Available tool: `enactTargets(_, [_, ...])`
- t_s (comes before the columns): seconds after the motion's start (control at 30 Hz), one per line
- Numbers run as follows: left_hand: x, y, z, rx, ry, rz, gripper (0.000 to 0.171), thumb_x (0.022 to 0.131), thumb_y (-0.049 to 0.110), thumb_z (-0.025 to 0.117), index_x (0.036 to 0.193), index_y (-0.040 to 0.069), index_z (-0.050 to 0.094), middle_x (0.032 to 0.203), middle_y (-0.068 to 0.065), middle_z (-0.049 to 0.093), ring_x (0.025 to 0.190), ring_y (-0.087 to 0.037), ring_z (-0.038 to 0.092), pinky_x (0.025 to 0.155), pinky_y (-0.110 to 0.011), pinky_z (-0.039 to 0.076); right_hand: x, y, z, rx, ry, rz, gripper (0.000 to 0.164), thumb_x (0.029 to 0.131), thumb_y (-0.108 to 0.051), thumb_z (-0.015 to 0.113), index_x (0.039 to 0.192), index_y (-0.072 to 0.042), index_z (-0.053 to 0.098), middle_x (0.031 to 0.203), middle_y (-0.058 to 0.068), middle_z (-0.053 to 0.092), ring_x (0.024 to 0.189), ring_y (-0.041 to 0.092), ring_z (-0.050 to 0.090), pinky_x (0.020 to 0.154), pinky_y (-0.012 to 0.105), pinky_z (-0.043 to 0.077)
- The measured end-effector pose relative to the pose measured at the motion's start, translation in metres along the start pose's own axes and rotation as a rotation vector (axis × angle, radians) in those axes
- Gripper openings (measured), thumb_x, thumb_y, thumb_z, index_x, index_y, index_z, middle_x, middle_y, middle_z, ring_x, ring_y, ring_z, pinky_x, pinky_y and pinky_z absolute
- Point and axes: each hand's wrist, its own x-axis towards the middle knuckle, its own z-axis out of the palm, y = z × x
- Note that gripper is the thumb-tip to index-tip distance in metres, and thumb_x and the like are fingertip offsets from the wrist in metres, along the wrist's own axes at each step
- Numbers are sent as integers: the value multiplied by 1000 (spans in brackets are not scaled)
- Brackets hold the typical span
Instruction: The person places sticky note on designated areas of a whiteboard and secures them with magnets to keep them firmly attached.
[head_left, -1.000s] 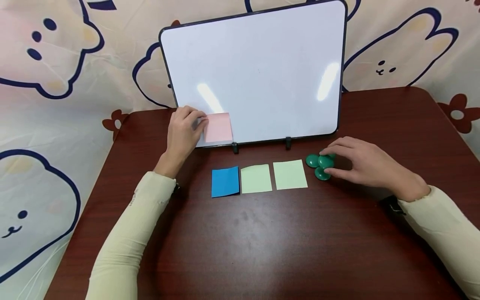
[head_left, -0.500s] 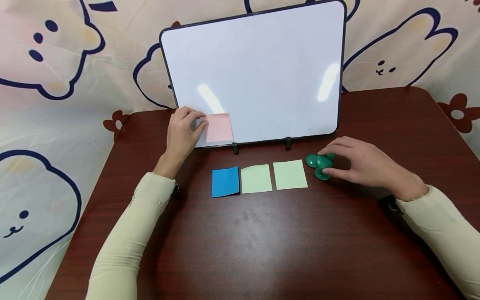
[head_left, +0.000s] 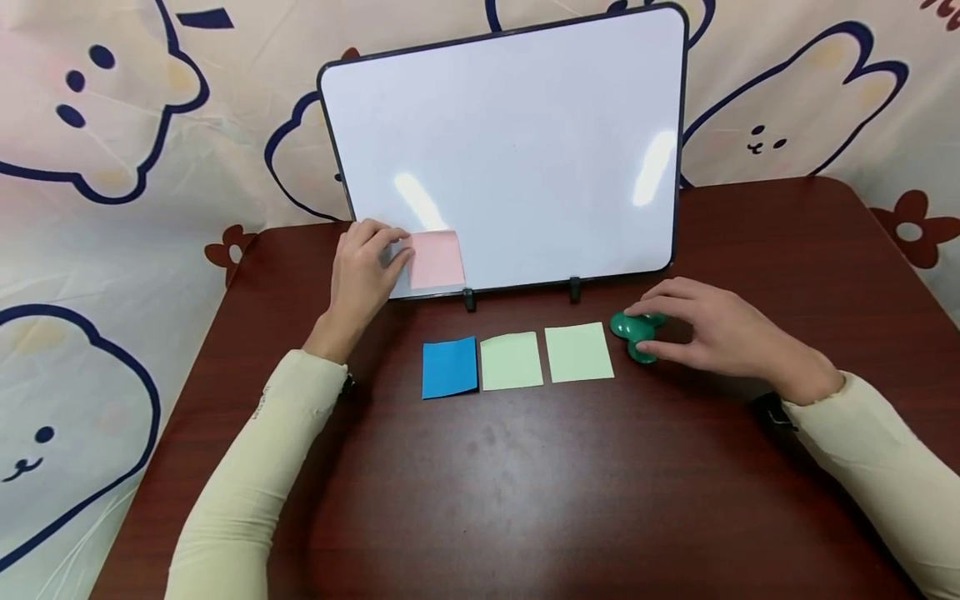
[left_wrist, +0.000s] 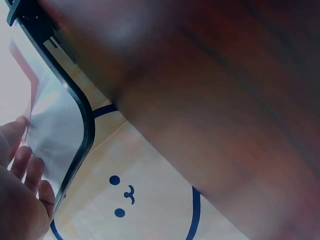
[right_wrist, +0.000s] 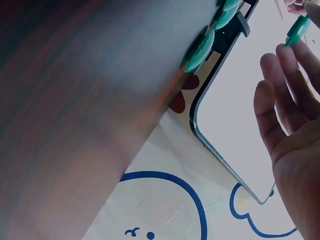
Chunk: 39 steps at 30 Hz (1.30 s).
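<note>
My left hand is at the lower left of the whiteboard. Its thumb and forefinger pinch the left edge of a pink sticky note, which lies against the board's bottom left part. On the right, my right hand holds a round green magnet between thumb and fingertips, above the table in the right wrist view. Several more green magnets lie on the table under this hand, partly hidden by it in the head view.
A blue sticky note and two pale green notes lie in a row on the dark wooden table. Black clip feet hold up the board. Behind it hangs a cloth printed with cartoon figures.
My right hand has moved slightly left with the green magnet, now over the other magnets. My left hand has kept its place at the pink note. The head view has shifted slightly.
</note>
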Motion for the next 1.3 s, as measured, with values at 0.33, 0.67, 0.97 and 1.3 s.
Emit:
enactTargets(0.33, [-1,-1,-1,9,-34,-14,22,89,12,75,109,3,74,104,-15,66,100,-30,57,87,-43,45,6,-9,7,24,-32,-5,44,77,-24,86,118,-26,71,111,-13,64,93,6,58,76,23,51])
enactTargets(0.67, [0,0,-2,-41,-40,-63,24,87,12,76,110,5,74,104,-14,66,99,-27,57,84,-39,47,12,-17,10,50,-55,-2,44,78,-26,86,119,-26,70,112,-13,63,96,6,57,76,26,54])
enactTargets(0.97, [0,0,-3,-60,-41,-102,24,87,13,77,110,6,74,105,-13,65,98,-26,56,81,-36,45,20,-24,16,9,-45,-17,42,78,-29,85,117,-23,71,111,-9,65,97,6,57,77,33,56])
enactTargets(1.3, [0,-2,-2,-70,-35,-100,24,87,14,77,110,7,74,104,-12,65,97,-26,56,81,-35,45,25,-28,20,35,-40,-44,40,78,-30,84,116,-22,72,109,-9,65,95,8,60,77,31,55])
